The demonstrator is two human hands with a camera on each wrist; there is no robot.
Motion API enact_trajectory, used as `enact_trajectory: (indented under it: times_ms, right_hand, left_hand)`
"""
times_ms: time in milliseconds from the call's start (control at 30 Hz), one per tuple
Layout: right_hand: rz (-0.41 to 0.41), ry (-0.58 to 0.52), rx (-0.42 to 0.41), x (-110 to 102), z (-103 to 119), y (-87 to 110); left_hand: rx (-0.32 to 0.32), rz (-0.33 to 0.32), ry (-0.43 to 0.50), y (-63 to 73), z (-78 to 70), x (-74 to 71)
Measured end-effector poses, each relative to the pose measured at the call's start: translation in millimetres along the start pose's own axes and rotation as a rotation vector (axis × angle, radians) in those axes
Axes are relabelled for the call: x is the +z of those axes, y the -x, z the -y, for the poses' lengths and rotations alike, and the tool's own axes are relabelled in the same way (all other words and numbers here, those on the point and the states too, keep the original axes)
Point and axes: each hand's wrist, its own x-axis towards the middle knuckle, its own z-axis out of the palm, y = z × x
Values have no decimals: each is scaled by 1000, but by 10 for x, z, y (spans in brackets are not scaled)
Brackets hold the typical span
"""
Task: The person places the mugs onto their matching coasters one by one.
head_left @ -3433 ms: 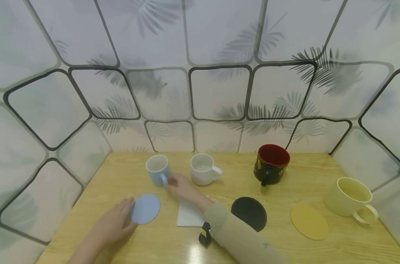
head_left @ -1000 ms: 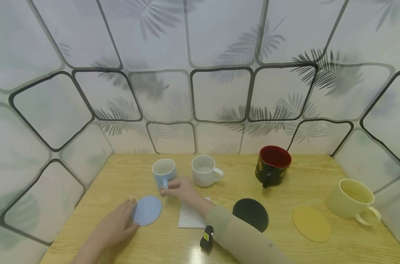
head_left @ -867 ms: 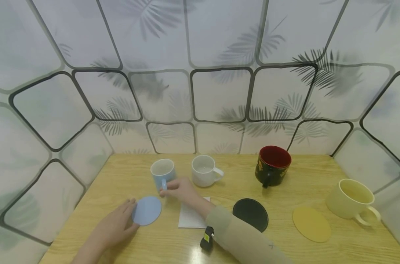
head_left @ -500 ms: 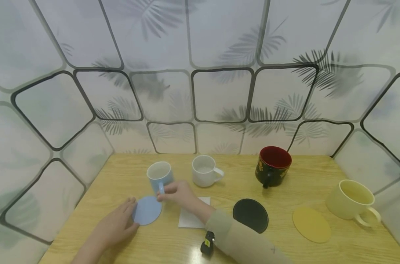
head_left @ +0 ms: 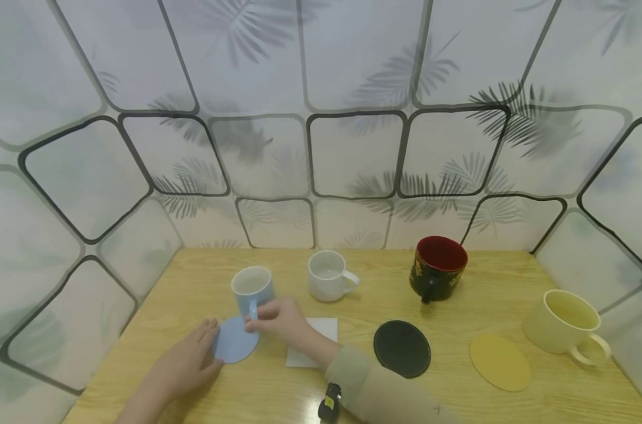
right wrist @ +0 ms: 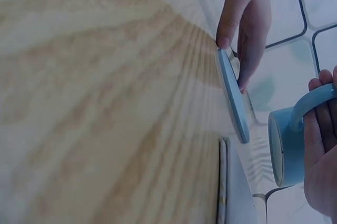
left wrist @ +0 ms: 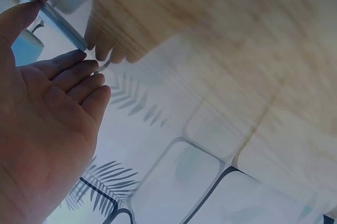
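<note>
Right hand (head_left: 281,318): fingers drawn in, pinching the handle (right wrist: 311,101) of the light blue cup (head_left: 260,296). Cup upright, handle turned toward the person. From the right wrist view its pale base shows, so I read it as clear of the counter (head_left: 194,277). In the head view its lower part borders the far edge of the blue round coaster (head_left: 235,341); whether the two touch, I cannot tell.

Left hand (head_left: 185,362): fingers extended and loosely spread, gripping nothing within the palm. Thumb and fingertips rest against the rim of the blue coaster, on the side nearest that hand.

Other items on the counter, left to right: white square coaster (head_left: 326,327), partly hidden by the right forearm; white cup (head_left: 326,285) upright beyond it, near the blue cup but apart from it; black round coaster (head_left: 402,348), with the black cup (head_left: 434,277), red inside, standing behind; yellow round coaster (head_left: 500,362), with the yellow cup (head_left: 554,324) near it, off to the right, handle pointing rightward.

Small black object with a yellow patch (head_left: 329,403) sits beside the cuff of the beige sleeve (head_left: 374,377). Backdrop: pale wall covering (head_left: 358,153), leaf print and dark rounded outlines.
</note>
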Motion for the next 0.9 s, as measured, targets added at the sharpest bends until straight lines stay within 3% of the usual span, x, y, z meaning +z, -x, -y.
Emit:
enact_trajectory:
  times_ms: [633, 900]
  right_hand:
    - [2, -85, -23, 231, 74, 131]
    - [10, -65, -31, 288, 37, 143]
  left_hand:
    - [-2, 10, -5, 13, -14, -18]
    - [-11, 18, 13, 22, -14, -17]
